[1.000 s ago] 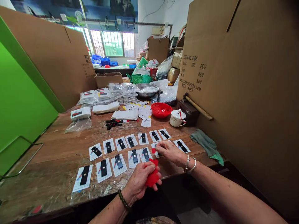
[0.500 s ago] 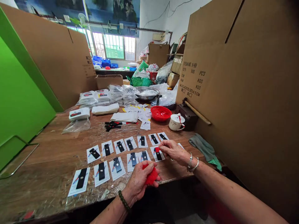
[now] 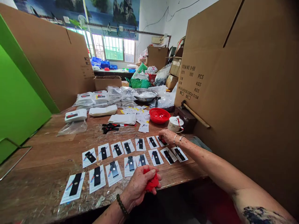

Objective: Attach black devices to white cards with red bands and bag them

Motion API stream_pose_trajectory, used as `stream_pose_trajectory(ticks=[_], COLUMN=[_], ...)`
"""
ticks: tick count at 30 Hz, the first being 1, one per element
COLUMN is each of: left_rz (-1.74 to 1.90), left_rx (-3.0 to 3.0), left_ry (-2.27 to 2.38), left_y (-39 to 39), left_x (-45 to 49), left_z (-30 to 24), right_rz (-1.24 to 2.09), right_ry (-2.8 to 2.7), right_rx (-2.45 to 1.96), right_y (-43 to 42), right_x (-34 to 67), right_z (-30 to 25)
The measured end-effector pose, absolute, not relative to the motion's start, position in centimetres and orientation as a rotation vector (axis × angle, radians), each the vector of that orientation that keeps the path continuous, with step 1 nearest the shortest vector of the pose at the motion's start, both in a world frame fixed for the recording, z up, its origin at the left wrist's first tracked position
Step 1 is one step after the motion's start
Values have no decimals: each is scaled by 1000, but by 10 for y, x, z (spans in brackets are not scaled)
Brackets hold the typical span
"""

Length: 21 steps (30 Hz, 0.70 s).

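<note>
My left hand (image 3: 140,184) is closed around a bunch of small red pieces (image 3: 151,183) at the near edge of the wooden table (image 3: 46,155). My right hand (image 3: 166,136), with two bracelets on the wrist, reaches forward to the far-right card (image 3: 161,141) of the back row, fingers curled down on it; what they pinch is hidden. Two rows of white cards (image 3: 116,149), each with a black strip, lie across the table in front of me.
A red basket (image 3: 159,115) and a lidded white cup (image 3: 175,124) stand behind the cards. A pile of black strips (image 3: 109,127), stacks of bagged packs (image 3: 93,98), a metal bowl (image 3: 146,95) and large cardboard sheets (image 3: 233,93) surround the work area.
My right hand has moved from the front-row card on the right to the far-right card of the back row. The left hand stayed at the table edge with the red pieces.
</note>
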State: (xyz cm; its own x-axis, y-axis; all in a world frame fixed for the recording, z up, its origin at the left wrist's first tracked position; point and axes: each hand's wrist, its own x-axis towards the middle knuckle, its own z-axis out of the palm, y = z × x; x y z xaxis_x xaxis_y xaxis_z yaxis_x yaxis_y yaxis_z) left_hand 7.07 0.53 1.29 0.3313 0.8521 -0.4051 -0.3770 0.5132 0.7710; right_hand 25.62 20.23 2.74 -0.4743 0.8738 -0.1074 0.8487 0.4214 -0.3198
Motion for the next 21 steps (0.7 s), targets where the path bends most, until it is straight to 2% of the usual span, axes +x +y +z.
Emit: stream_pose_trajectory(ticks=[6,10,12,18,21], left_rz=[894,904,918,937,968], left_rx=[609,668,725,785,780], left_ry=[911,918,893,877,852], left_y=[7,6,5,2,1], left_x=[73,78,81,87,85], left_z=[13,17,19,22,21], right_rz=[471,1167,1373,1496,1438], right_ry=[-2496,-2527,-2482,-2323,-2227], right_rx=[-1557,-1150,-1055,-1146,-1213], right_y=[175,121,97,69,71], right_x=[247,233,227,222,226], right_z=[36,52,57,58,56])
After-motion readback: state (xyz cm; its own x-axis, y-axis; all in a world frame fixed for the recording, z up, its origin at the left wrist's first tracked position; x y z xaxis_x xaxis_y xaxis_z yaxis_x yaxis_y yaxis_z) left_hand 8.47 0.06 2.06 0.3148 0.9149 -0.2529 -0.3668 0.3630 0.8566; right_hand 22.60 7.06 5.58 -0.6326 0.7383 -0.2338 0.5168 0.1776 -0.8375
